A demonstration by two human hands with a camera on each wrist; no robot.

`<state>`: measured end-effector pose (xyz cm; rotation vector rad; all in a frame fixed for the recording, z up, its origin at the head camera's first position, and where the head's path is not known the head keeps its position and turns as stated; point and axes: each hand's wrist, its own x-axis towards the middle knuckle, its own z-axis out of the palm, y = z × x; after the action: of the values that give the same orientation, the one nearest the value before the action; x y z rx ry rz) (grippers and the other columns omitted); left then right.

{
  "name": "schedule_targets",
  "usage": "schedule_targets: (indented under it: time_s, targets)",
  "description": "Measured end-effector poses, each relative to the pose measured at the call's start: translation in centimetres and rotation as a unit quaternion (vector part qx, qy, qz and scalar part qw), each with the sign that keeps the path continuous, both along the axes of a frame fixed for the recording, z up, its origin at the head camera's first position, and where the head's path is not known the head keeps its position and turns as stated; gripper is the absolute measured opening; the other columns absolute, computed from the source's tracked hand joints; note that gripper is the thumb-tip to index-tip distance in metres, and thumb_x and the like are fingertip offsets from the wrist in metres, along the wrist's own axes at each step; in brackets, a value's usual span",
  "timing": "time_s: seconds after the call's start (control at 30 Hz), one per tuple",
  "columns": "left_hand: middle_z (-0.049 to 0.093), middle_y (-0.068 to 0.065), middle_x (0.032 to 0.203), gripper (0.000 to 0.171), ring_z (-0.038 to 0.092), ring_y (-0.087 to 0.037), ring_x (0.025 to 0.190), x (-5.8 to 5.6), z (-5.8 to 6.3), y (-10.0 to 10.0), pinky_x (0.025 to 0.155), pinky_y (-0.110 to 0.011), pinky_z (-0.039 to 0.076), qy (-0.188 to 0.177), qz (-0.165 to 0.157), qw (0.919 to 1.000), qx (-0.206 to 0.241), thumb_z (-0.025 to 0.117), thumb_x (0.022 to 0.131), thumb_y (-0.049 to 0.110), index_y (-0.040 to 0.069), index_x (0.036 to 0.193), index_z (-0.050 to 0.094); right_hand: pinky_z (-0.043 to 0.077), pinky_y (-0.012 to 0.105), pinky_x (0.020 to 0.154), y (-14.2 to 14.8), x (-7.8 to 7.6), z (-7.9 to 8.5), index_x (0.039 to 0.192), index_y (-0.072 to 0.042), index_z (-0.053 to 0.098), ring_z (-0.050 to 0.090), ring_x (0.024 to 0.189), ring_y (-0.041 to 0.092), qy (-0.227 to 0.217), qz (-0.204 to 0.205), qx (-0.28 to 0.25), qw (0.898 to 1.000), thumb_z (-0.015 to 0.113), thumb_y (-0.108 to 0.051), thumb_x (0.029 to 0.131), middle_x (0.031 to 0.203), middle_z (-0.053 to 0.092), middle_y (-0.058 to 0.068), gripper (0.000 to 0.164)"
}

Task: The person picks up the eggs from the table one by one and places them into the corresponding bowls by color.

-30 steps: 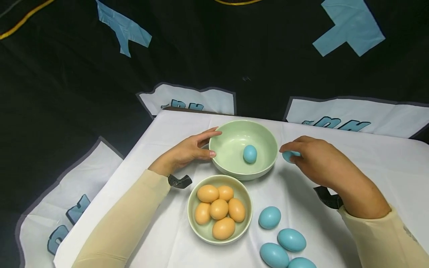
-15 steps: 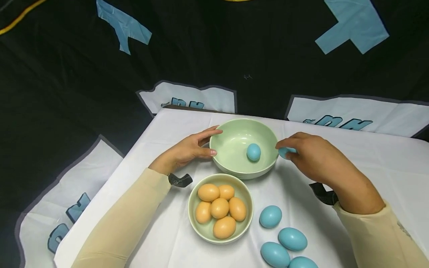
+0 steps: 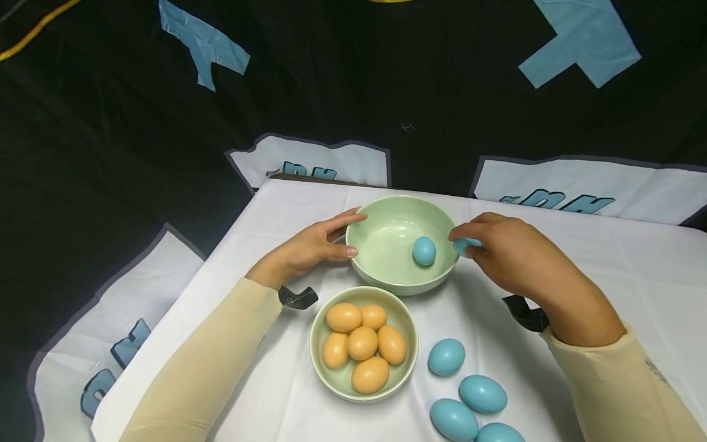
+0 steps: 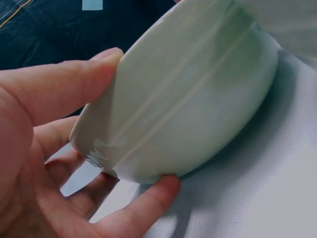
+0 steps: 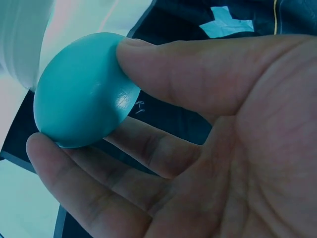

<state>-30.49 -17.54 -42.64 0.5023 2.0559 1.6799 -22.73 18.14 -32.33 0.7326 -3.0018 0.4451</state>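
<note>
My left hand (image 3: pixel 309 248) holds the large pale green bowl (image 3: pixel 381 242) at its left side. In the left wrist view, the thumb rests on the bowl's rim and the fingers reach under its wall. Inside that bowl sits one blue egg (image 3: pixel 424 252), right of centre. My right hand (image 3: pixel 510 255) pinches another blue egg (image 5: pixel 81 94) between thumb and fingertips. It is held at the bowl's right rim, partly covered by the fingers in the head view; whether it touches the rim, I cannot tell.
A smaller green bowl (image 3: pixel 339 382) with several orange eggs (image 3: pixel 362 343) stands in front of the large one. To its right, several blue eggs (image 3: pixel 483 394) lie on the white tablecloth (image 3: pixel 287 374). A black curtain (image 3: pixel 331 80) hangs behind the table.
My right hand has moved left with its egg, up to the bowl's rim. The egg in the bowl has shifted slightly right. My left hand stays on the bowl.
</note>
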Motion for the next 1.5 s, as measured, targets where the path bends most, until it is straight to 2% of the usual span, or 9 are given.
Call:
schedule_targets:
  time_s: [0.27, 0.47, 0.73, 0.9, 1.17, 1.37, 1.5]
  targets:
    - [0.015, 0.013, 0.177, 0.075, 0.016, -0.019, 0.165, 0.0, -0.1, 0.2, 0.1, -0.032, 0.059, -0.024, 0.0, 0.9997, 0.002, 0.078, 0.094, 0.004, 0.022, 0.16, 0.047, 0.058, 0.054, 0.096, -1.0, -0.2, 0.2, 0.127, -0.019, 0.076, 0.068, 0.116, 0.034, -0.006, 0.002, 0.008, 1.0, 0.072, -0.003, 0.096, 0.125, 0.071, 0.013, 0.034]
    - [0.017, 0.014, 0.177, 0.075, 0.017, -0.018, 0.165, -0.1, 0.0, 0.2, 0.096, -0.026, 0.059, -0.021, 0.006, 0.9998, 0.0, 0.078, 0.093, 0.003, 0.022, 0.159, 0.048, 0.058, 0.053, 0.096, -2.2, -0.4, 0.6, 0.128, -0.02, 0.076, 0.068, 0.115, 0.034, -0.012, 0.006, 0.014, 1.0, 0.071, -0.004, 0.097, 0.125, 0.071, 0.013, 0.035]
    - [0.015, 0.015, 0.177, 0.075, 0.016, -0.017, 0.165, 0.0, 0.0, 0.2, 0.1, -0.032, 0.059, -0.029, 0.002, 0.9996, 0.002, 0.077, 0.094, 0.003, 0.023, 0.16, 0.047, 0.059, 0.051, 0.094, -3.2, -0.8, 1.0, 0.129, -0.019, 0.075, 0.069, 0.113, 0.033, -0.004, 0.02, 0.031, 0.999, 0.07, -0.005, 0.098, 0.126, 0.07, 0.014, 0.035]
    - [0.016, 0.014, 0.177, 0.074, 0.016, -0.018, 0.165, 0.0, 0.1, 0.1, 0.099, -0.029, 0.058, -0.026, 0.004, 0.9997, 0.005, 0.076, 0.094, 0.002, 0.022, 0.16, 0.047, 0.059, 0.05, 0.093, -3.8, -1.0, 1.2, 0.13, -0.02, 0.075, 0.069, 0.111, 0.032, -0.007, 0.017, 0.034, 0.999, 0.068, -0.005, 0.099, 0.125, 0.07, 0.012, 0.035]
    - [0.016, 0.016, 0.177, 0.075, 0.017, -0.016, 0.165, 0.0, 0.1, 0.1, 0.103, -0.036, 0.058, -0.035, 0.001, 0.9994, 0.005, 0.078, 0.094, 0.006, 0.025, 0.16, 0.047, 0.057, 0.048, 0.095, -4.6, -1.1, 0.7, 0.127, -0.021, 0.076, 0.068, 0.114, 0.031, -0.018, 0.028, 0.018, 0.999, 0.07, -0.007, 0.1, 0.124, 0.07, 0.009, 0.032]
    - [0.017, 0.017, 0.176, 0.074, 0.017, -0.016, 0.165, 0.0, 0.2, 0.2, 0.102, -0.035, 0.058, -0.04, 0.003, 0.9992, 0.009, 0.078, 0.093, 0.004, 0.025, 0.158, 0.05, 0.056, 0.051, 0.099, -4.4, -1.1, 0.2, 0.127, -0.019, 0.076, 0.067, 0.118, 0.032, -0.019, 0.024, 0.01, 0.999, 0.069, -0.004, 0.098, 0.125, 0.07, 0.01, 0.033]
    - [0.017, 0.018, 0.176, 0.073, 0.017, -0.016, 0.164, 0.1, 0.3, 0.0, 0.103, -0.035, 0.058, -0.04, 0.007, 0.9992, 0.006, 0.078, 0.094, 0.004, 0.026, 0.158, 0.05, 0.056, 0.052, 0.101, -4.8, -1.1, 0.0, 0.129, -0.019, 0.075, 0.068, 0.12, 0.033, -0.018, 0.037, 0.013, 0.999, 0.069, -0.003, 0.098, 0.127, 0.07, 0.011, 0.035]
